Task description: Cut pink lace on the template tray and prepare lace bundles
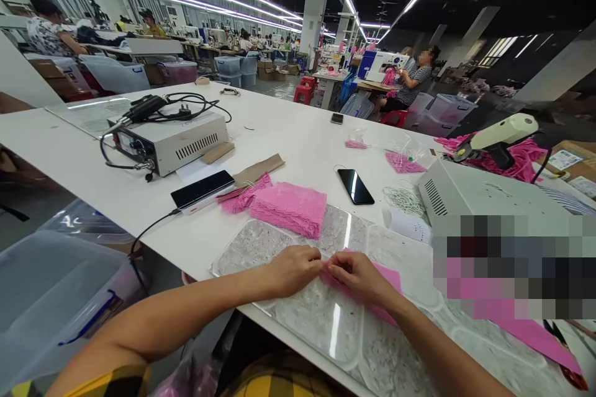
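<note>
Both hands meet over a clear patterned mat (326, 335) at the table's near edge. My left hand (295, 270) is closed, its fingertips pinching the left end of a pink fabric piece (388, 276). Close beside it, my right hand (356, 276) is closed on the same fabric, thumb and forefinger together. The rest of the piece lies on the mat, partly under my right hand and wrist. Just beyond my hands sits a stack of pink lace fabric (291, 205), with a crumpled pink piece (244, 195) against its left side.
A grey machine box (172, 139) with a cabled handpiece stands left; another box (493, 192) stands right. Two dark phones (205, 189) (356, 186) lie on the white table (288, 130). Bagged pink pieces (404, 161) and a cord bundle (404, 200) lie right. A plastic bin (60, 285) is lower left.
</note>
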{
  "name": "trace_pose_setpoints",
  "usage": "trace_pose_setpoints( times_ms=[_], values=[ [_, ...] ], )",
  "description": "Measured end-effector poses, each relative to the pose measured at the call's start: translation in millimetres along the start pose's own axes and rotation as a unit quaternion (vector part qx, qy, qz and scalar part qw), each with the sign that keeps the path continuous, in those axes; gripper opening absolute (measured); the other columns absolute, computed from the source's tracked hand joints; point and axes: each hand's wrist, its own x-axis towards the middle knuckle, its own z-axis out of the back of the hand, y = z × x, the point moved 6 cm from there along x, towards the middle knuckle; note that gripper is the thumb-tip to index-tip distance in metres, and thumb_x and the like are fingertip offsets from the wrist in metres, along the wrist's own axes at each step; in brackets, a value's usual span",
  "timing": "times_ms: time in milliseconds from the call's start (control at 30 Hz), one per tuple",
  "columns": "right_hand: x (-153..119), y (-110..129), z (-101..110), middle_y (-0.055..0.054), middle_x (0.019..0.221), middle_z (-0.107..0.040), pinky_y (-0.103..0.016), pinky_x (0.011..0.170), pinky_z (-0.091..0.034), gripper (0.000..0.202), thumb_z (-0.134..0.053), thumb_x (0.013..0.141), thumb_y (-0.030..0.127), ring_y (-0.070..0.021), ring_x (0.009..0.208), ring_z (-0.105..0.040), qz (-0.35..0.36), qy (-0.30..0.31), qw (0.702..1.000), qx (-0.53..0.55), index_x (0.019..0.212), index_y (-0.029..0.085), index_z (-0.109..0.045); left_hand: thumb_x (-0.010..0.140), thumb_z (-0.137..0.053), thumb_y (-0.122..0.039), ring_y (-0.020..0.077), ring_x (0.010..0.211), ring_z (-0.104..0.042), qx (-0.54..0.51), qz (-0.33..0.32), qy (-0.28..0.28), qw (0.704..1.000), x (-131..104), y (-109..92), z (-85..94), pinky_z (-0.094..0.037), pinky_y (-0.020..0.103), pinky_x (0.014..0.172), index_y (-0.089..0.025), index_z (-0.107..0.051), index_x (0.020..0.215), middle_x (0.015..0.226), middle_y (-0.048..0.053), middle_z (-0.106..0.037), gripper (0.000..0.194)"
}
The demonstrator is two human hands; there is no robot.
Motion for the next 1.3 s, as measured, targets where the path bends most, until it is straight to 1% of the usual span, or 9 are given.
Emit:
trace_pose_setpoints(
  times_ms=[300,433,567,633,733,900,1033,1167,1300],
  values=[
    [1.3,-9.0,2.7,0.005,0.05,-0.041,-0.023,0.045,-0.03,0.035,-0.052,0.076,0.051,-0.0094,0.045,-0.037,-0.046,-0.011,0.991,0.129,0.068,0.017,-0.049,0.094,-0.039,-0.021,0.0131,0.069,-0.054,0.024,-0.029,-0.065,0.997,-5.8,-8.1,14.7,-0.04,0.026,0.062,-0.016,-0.061,0.084,0.078,0.004,-0.06,0.025],
    [-0.9,-10.8,11.7,0.005,0.052,-0.042,-0.023,0.046,-0.032,0.038,-0.057,0.074,0.054,-0.0091,0.046,-0.04,-0.045,-0.049,0.984,0.167,0.069,0.016,-0.05,0.091,-0.046,-0.021,0.0151,0.077,-0.055,0.013,-0.08,-0.026,0.996,0.4,-20.3,9.4,-0.043,0.028,0.071,-0.016,-0.059,0.081,0.081,0.004,-0.06,0.017],
    [-16.3,-9.4,35.1,0.004,0.058,-0.044,-0.023,0.05,-0.035,0.038,-0.058,0.076,0.053,-0.009,0.051,-0.043,-0.037,-0.124,0.971,0.202,0.07,0.016,-0.051,0.09,-0.047,-0.016,0.0139,0.07,-0.052,0.032,-0.053,-0.001,0.998,1.9,-13.7,-0.4,-0.041,0.027,0.065,-0.016,-0.055,0.073,0.077,0.003,-0.058,0.019],
    [-32.6,-13.9,50.8,0.003,0.059,-0.047,-0.023,0.05,-0.037,0.039,-0.063,0.073,0.053,-0.0092,0.052,-0.044,-0.04,-0.187,0.95,0.247,0.072,0.016,-0.054,0.091,-0.045,-0.014,0.014,0.069,-0.05,0.031,-0.052,0.001,0.998,-3.8,-10.8,-0.2,-0.04,0.027,0.064,-0.015,-0.054,0.073,0.077,0.003,-0.057,0.02],
    [-68.8,-32.4,71.3,0.002,0.061,-0.05,-0.022,0.047,-0.04,0.041,-0.072,0.065,0.053,-0.0091,0.05,-0.046,-0.056,-0.312,0.891,0.327,0.073,0.015,-0.057,0.091,-0.042,-0.012,0.0148,0.069,-0.049,0.022,-0.049,-0.002,0.999,-17.2,-7.9,7.0,-0.04,0.028,0.064,-0.015,-0.055,0.075,0.077,0.004,-0.057,0.021],
    [-137.6,-78.1,80.0,0.001,0.061,-0.054,-0.021,0.042,-0.043,0.044,-0.08,0.055,0.049,-0.0114,0.051,-0.05,-0.113,-0.459,0.808,0.351,0.076,0.016,-0.06,0.093,-0.035,-0.011,0.0151,0.072,-0.052,0.005,-0.016,-0.003,1.0,-34.9,-2.3,25.6,-0.044,0.027,0.068,-0.015,-0.058,0.082,0.079,0.006,-0.057,0.025],
    [-183.2,-105.8,77.3,-0.001,0.059,-0.057,-0.021,0.039,-0.042,0.048,-0.079,0.053,0.053,-0.0107,0.046,-0.048,-0.174,-0.515,0.781,0.306,0.074,0.015,-0.058,0.094,-0.035,-0.015,0.0142,0.07,-0.055,-0.006,-0.01,0.009,1.0,-38.7,-0.7,35.1,-0.045,0.025,0.064,-0.017,-0.059,0.085,0.075,0.004,-0.057,0.026],
    [-215.6,-116.0,74.5,0.001,0.055,-0.056,-0.02,0.035,-0.037,0.047,-0.072,0.058,0.056,-0.0086,0.039,-0.042,-0.245,-0.524,0.783,0.23,0.078,0.016,-0.057,0.095,-0.037,-0.018,0.0134,0.066,-0.055,-0.015,-0.026,0.006,1.0,-31.0,-4.8,37.8,-0.045,0.025,0.061,-0.017,-0.061,0.086,0.076,0.005,-0.058,0.025],
    [-231.6,-119.5,68.0,0.002,0.051,-0.053,-0.021,0.033,-0.032,0.044,-0.066,0.061,0.058,-0.0091,0.036,-0.039,-0.288,-0.49,0.797,0.204,0.075,0.018,-0.056,0.094,-0.041,-0.02,0.0201,0.099,-0.059,-0.019,-0.09,-0.029,0.995,-14.3,-19.5,36.3,-0.05,0.032,0.082,-0.017,-0.061,0.106,0.11,0.01,-0.062,0.023]
  ],
)
